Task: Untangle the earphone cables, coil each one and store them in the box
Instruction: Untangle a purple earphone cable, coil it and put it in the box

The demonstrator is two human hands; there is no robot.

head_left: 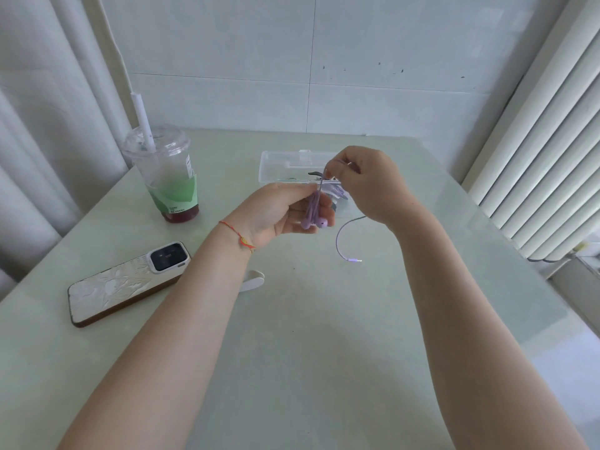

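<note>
White tiles and a pale tabletop (308,319) frame both hands just in front of the clear box (285,167). Left hand (276,216) pinches the purple earphone cable (316,209) bundle, right hand (367,183) pinches its strand above; wrap snugly, keeping the dangling plug (352,260) free. Left of the box stand a cup (168,177) and a phone (126,284).

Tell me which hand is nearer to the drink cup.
Left. The left hand holds the purple earphones just right of the drink cup; the right hand pinches the cable farther right, over the clear box.
</note>
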